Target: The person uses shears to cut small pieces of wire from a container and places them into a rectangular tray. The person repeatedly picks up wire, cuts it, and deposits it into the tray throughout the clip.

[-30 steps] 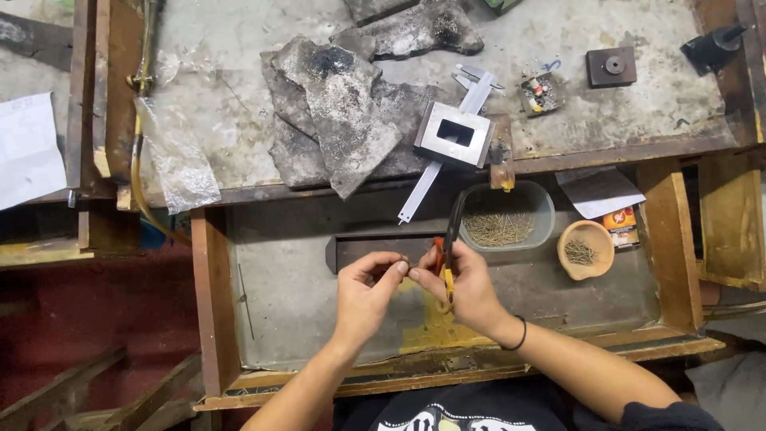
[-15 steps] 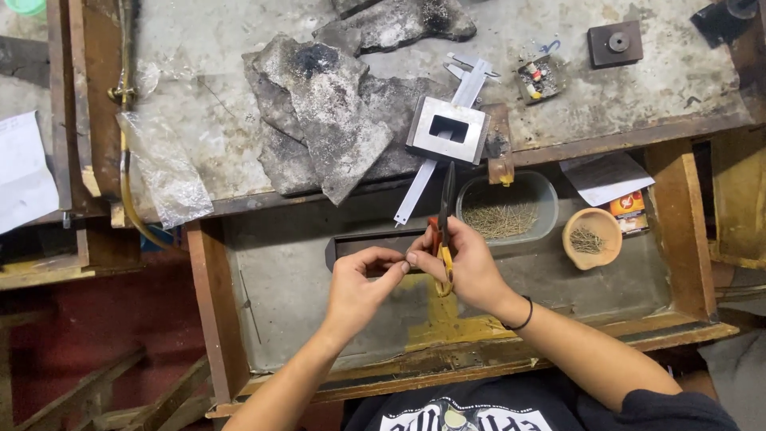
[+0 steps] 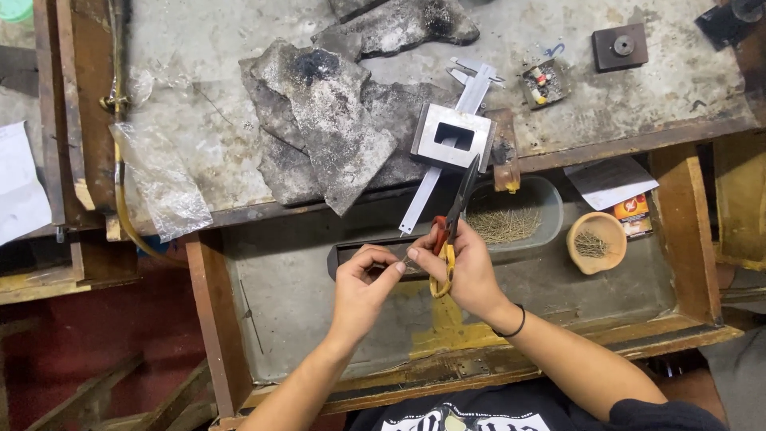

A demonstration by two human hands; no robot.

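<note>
My right hand (image 3: 467,267) grips scissors (image 3: 453,219) with orange and yellow handles, the dark blades pointing up and away. My left hand (image 3: 363,287) pinches a thin metal pin or wire (image 3: 408,261) between thumb and fingertips, right beside the scissor handles. Both hands hover over a grey metal-lined drawer (image 3: 287,311) in front of me. Just beyond my right hand sits a grey oval tray (image 3: 550,211) full of thin pins.
A small clay bowl (image 3: 597,241) with pins stands right of the tray. On the bench top lie charred grey slabs (image 3: 327,128), a square metal block (image 3: 453,136) over a caliper (image 3: 475,84), a small square die (image 3: 620,46) and a plastic bag (image 3: 159,187).
My hands have stayed together over the drawer with the scissors and pin. The view has shifted slightly, so the bench sits a little to the left.
</note>
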